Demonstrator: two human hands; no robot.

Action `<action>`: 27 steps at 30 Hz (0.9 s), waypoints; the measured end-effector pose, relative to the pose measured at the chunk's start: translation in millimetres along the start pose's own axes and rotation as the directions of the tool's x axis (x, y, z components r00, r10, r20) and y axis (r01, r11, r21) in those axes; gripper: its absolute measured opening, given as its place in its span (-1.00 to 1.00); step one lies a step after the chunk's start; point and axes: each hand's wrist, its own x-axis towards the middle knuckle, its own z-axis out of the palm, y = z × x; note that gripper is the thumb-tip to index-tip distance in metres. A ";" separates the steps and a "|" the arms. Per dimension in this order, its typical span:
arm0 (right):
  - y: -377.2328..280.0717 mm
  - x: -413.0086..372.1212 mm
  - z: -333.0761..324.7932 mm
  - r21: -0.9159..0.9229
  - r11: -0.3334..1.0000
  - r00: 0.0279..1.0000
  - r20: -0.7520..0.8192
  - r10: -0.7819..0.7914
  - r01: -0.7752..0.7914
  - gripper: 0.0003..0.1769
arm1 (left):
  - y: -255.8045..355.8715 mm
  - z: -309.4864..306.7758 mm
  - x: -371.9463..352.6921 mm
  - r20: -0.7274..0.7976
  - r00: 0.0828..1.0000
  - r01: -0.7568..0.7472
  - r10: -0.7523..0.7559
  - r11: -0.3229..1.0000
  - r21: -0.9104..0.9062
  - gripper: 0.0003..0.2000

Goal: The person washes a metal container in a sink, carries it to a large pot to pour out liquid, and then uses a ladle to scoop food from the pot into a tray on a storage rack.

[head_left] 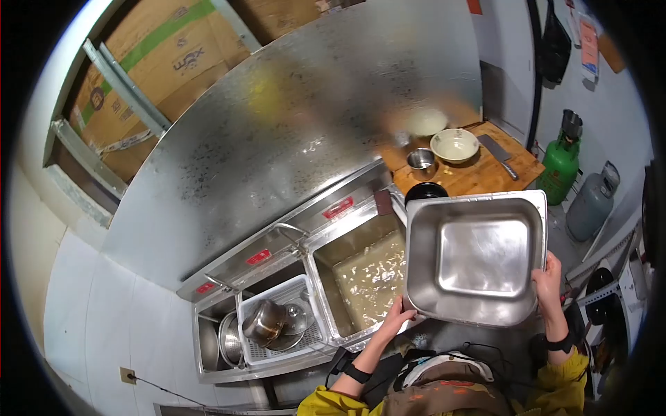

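- Head view: a steel pan is held up in front of the person, to the right of a sink of cloudy water. In the view it overlaps the sink's right side and the near part of a wooden board; whether it touches either cannot be told.
- Left hand: closed on the pan's lower left corner, some fingers out of sight beneath it.
- Right hand: closed on the lower part of the right side, thumb near the rim, other fingers mostly hidden behind. How tightly either hand squeezes cannot be told.
- Handling, as a judgement: a firm hold on both sides suits this broad, smooth pan. Matching the height of the two hands would steady it, and fingertips well under the rim would guard against a slip if the metal is wet. Its far corners need room from the board and the black bowl.
- Direction: the open side faces the camera, the base faces away. The pan looks nearly square; its long axis seems to run left to right, though the wide lens makes this uncertain.
- Around it: a pale bowl, metal cup and knife on the board; a pot in a white basket at the left.
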 end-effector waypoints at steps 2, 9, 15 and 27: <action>0.0 -7.0 -30.1 0.001 1.000 1.000 0.018 0.006 -0.006 -0.62 | 6.1 27.8 -1.3 -0.070 0.997 0.035 -0.022 0.982 0.183 -0.62; -34.3 -32.5 -68.1 -0.018 0.997 0.997 0.005 -0.076 0.077 -0.65 | 14.6 94.8 7.5 -0.195 0.939 -0.071 0.284 0.713 0.697 -0.65; -53.4 -37.9 -68.0 -0.163 0.977 0.991 0.017 -0.135 0.136 -0.69 | 26.5 113.8 9.3 -0.271 0.875 -0.084 0.402 0.676 0.732 -0.73; -57.6 -13.8 -44.2 -0.102 0.993 0.994 0.095 -0.056 0.065 -0.71 | 29.5 92.3 12.8 -0.263 0.901 0.008 0.346 0.593 0.805 -0.66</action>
